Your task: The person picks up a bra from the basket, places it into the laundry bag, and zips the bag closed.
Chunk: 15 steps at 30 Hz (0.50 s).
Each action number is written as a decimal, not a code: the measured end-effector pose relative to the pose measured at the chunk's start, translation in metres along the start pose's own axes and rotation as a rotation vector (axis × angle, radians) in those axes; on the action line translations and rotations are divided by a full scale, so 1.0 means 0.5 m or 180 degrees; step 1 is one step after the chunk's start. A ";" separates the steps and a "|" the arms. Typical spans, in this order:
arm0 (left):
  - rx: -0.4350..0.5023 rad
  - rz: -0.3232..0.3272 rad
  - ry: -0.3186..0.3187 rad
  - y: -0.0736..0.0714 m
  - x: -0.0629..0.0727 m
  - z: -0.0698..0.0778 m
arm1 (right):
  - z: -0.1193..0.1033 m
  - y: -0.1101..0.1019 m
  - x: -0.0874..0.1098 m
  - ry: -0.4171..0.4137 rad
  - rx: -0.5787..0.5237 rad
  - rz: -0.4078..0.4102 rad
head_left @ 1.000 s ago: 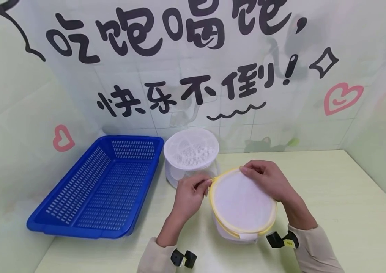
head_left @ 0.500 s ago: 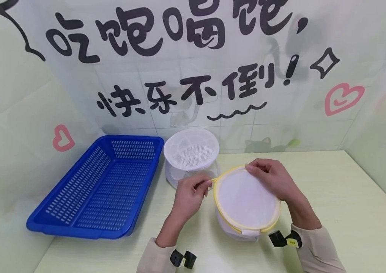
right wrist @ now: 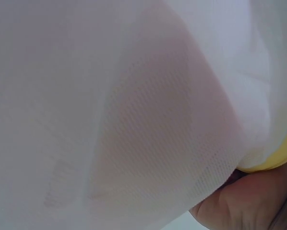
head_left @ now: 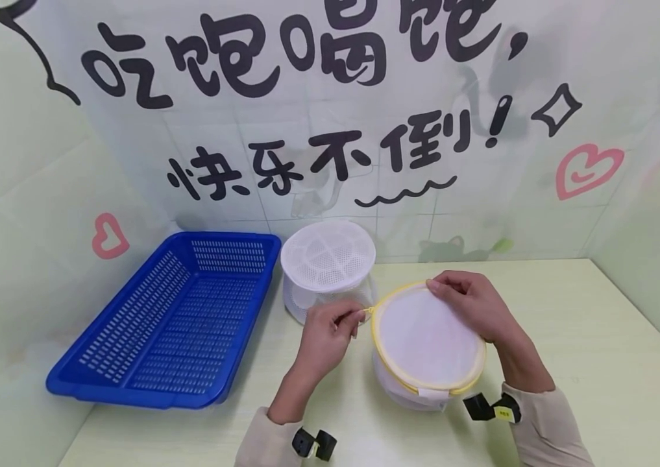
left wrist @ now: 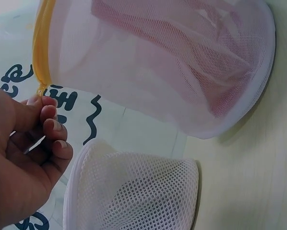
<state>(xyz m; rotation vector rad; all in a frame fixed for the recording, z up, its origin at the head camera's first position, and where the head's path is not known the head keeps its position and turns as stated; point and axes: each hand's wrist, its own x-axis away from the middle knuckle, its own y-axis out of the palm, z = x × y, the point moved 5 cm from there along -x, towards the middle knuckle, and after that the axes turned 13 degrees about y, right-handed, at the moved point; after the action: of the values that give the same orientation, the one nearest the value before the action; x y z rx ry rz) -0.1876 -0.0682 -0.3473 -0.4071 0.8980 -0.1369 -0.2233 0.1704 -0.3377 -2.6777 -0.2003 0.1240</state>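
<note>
In the head view a round white mesh laundry bag [head_left: 430, 340] with a yellow zip round its top stands on the table, its lid tilted toward me. My left hand [head_left: 330, 337] pinches the zip pull [left wrist: 41, 90] at the bag's left edge, thumb against forefinger. On the far right of the rim, my right hand [head_left: 476, 308] grips the edge with thumb on the lid and fingers behind. Through the mesh in the left wrist view, a pinkish-red cloth-like thing [left wrist: 220, 91] shows inside. Pale mesh fills most of the right wrist view.
A second white mesh bag [head_left: 328, 256] stands behind my left hand. To the left lies a blue plastic basket [head_left: 254, 324] with slotted sides. A printed sheet [head_left: 306, 175] covers the wall behind the table [head_left: 586, 337].
The laundry bag and my right hand have shifted to the right. My left hand has moved only slightly right and keeps its pinch on the zip pull.
</note>
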 end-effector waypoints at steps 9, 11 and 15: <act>0.0034 -0.0026 0.0084 0.005 0.002 0.004 | 0.005 -0.007 0.000 0.0023 0.0063 0.0027; 0.0044 -0.0038 0.0093 0.006 0.002 0.005 | 0.006 -0.008 0.001 0.0043 0.0057 0.0021; 0.0036 -0.0043 0.0107 0.005 0.001 0.004 | 0.007 -0.008 0.000 0.0054 0.0058 0.0002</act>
<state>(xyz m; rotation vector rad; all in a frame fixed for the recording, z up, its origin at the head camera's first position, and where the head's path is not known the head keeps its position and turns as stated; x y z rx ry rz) -0.1857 -0.0653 -0.3476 -0.4013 0.9273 -0.1617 -0.2244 0.1755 -0.3388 -2.6597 -0.1920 0.1027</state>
